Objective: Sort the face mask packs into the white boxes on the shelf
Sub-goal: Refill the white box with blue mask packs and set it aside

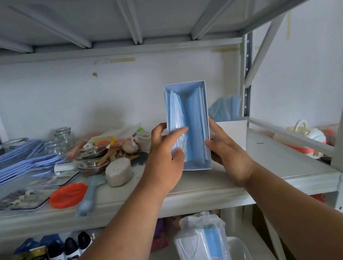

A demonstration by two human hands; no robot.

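- Head view: box (pixel 202 165), white-walled and long, sits upright in the middle of the shelf (pixel 197 194), its open top facing the camera, standing on its near short end or held just above the surface; I cannot tell which.
- Masks (pixel 193 122), pale blue, fill the box in two stacks leaning against its long walls, with a trough between them.
- Left hand (pixel 166 159) wraps the box's nine o'clock wall, thumb and forefinger reaching over the rim onto the masks; it is grasping the box.
- Right hand (pixel 229 154) lies flat against the three o'clock wall, fingers extended along it, steadying the box rather than curled around it.
- Loose masks (pixel 225 109), also blue, are piled at two o'clock from the box, behind a white carton (pixel 232 132) that stands just beside the right hand.
- Clutter lies at nine o'clock from the box: a grey stone (pixel 119 172), an orange mould (pixel 68 195), glass jars (pixel 63 138), metal lids (pixel 91 165) and blue hangers (pixel 10 165).
- Below the shelf, at six o'clock, wrapped packs (pixel 203 251) of masks stand in a clear tub (pixel 243 254).
- Black-capped bottles (pixel 68 250) stand at seven o'clock on the lower level.
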